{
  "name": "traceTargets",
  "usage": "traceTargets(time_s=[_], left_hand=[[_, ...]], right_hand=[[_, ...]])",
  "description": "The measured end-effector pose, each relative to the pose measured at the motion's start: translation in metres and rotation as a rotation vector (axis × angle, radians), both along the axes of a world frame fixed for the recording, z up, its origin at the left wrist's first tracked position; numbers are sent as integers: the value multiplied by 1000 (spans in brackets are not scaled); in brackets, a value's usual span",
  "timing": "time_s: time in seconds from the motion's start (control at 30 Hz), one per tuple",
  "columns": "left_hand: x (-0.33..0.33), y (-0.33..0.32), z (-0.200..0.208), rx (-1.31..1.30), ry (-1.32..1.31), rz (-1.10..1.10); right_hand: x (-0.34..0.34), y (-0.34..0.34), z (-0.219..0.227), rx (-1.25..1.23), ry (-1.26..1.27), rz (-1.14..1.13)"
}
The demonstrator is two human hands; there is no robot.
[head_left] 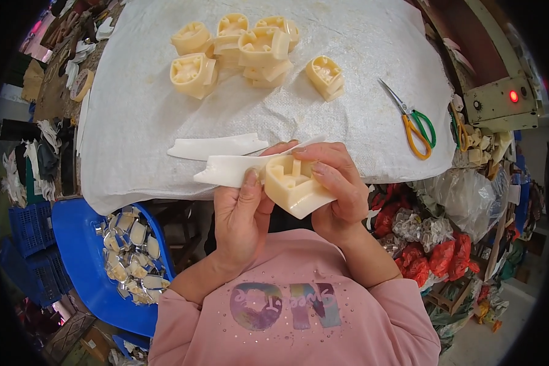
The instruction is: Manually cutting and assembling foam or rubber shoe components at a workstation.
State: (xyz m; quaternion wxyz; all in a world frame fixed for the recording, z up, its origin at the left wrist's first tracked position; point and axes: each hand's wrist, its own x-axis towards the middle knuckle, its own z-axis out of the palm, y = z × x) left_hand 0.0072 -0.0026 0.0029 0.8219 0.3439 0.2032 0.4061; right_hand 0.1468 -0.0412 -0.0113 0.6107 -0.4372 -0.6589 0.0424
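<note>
Close to my chest, over the table's near edge, both hands hold a hollow cream plastic part (282,190) with its open side up. My left hand (241,216) is closed, pinching a white curved strip (226,171) against the part's left side. The strip passes behind the part, and its other end shows near my right fingers. My right hand (346,198) grips the part's right side, thumb at its rim. Just beyond my left hand, a second white strip (216,146) lies flat. Several similar cream parts (263,46) are stacked farther back, with one single part (325,76) standing apart.
Scissors (419,131) with orange and green handles lie on the white woven sheet (360,116) at right. A blue basin (79,262) of shiny metal-and-cream pieces stands lower left. Red bags (442,256) and clear plastic sit lower right, below a control box (500,105).
</note>
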Motion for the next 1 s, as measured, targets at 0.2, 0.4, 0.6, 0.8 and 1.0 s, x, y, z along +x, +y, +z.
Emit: traceTargets(time_s=[0.2,0.4,0.6,0.8,1.0], left_hand=[[-3,-3,-1,44,162,-4],[-2,-2,-7,162,284,47],[-19,18,-12,411,457,230],[-20,11,-4,494,705,180],[-16,6,-14,504,746,111]], right_hand=[[1,1,-13,-11,-160,-153],[4,5,-20,-9,-240,-284],[13,-5,-6,-172,-383,-290],[7,-13,18,-414,-631,-204],[7,-17,14,-588,-658,-161]])
